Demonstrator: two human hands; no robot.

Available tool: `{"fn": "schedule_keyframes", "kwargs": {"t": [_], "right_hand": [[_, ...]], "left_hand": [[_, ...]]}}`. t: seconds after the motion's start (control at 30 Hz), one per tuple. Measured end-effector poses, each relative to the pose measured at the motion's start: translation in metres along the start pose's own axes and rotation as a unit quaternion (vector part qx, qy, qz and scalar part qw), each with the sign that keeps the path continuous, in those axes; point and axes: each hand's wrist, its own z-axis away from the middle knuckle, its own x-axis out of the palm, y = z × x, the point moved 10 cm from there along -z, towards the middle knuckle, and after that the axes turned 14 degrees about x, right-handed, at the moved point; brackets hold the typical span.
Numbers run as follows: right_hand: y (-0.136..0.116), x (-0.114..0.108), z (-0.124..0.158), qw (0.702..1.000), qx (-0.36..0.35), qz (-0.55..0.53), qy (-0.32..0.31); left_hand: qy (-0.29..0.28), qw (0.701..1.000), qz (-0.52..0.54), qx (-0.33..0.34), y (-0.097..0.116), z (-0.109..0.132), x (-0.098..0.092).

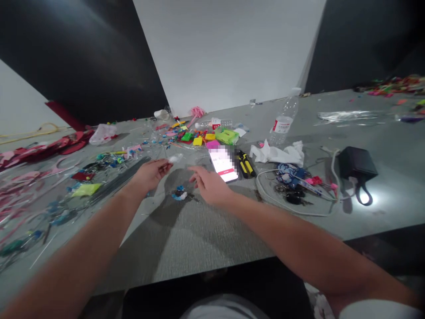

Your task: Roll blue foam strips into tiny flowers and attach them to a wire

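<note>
Fingertips pinched together, my left hand (pixel 151 174) is at the middle of the table. A small translucent piece with white in it (pixel 175 158) shows right at those fingertips; whether it is held or lies behind them, I cannot tell. My right hand (pixel 212 185) hovers to the right, fingers loosely bent and apart, with nothing visible in them. Between and below the hands lies a small cluster of blue and white bits (pixel 179 193) on the grey table (pixel 186 235). Right of my right hand are a lit phone (pixel 223 163) and yellow-black pliers (pixel 245 165).
A clear bottle (pixel 283 117) stands behind crumpled tissue (pixel 279 153). To the right, a black box-shaped device (pixel 357 166) sits beside a looped white cable (pixel 292 212). Dark thin wires (pixel 114 179) and pink strips (pixel 25 186) spread leftward. A green packet (pixel 226 136) lies behind the phone.
</note>
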Motion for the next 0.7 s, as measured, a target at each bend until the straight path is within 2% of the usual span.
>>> {"fn": "schedule_keyframes", "kwargs": {"t": [0.1, 0.23, 0.3, 0.37, 0.43, 0.53, 0.63, 0.7], "right_hand": [[0.007, 0.006, -0.003, 0.999, 0.024, 0.033, -0.009], [0.010, 0.018, -0.001, 0.996, 0.018, 0.072, -0.039], [0.010, 0.024, 0.001, 0.995, 0.006, 0.090, -0.049], [0.010, 0.031, 0.004, 0.992, -0.009, 0.112, -0.063], [0.010, 0.040, 0.005, 0.987, -0.025, 0.134, -0.082], [0.012, 0.046, 0.004, 0.983, -0.036, 0.156, -0.093], [0.015, 0.046, 0.001, 0.981, -0.030, 0.170, -0.087], [0.018, 0.046, -0.003, 0.980, -0.022, 0.180, -0.076]], "left_hand": [[-0.011, 1.000, -0.027, 0.001, 0.004, -0.013, 0.003], [-0.023, 0.993, -0.109, 0.027, 0.013, -0.013, -0.016], [-0.047, 0.985, -0.155, 0.062, 0.023, -0.004, -0.023], [-0.094, 0.972, -0.189, 0.107, 0.033, 0.013, -0.022], [-0.152, 0.953, -0.209, 0.157, 0.041, 0.034, -0.011], [-0.236, 0.922, -0.223, 0.211, 0.042, 0.065, 0.011], [-0.263, 0.903, -0.230, 0.250, 0.037, 0.080, 0.021], [-0.247, 0.899, -0.243, 0.267, 0.034, 0.078, 0.013]]}}
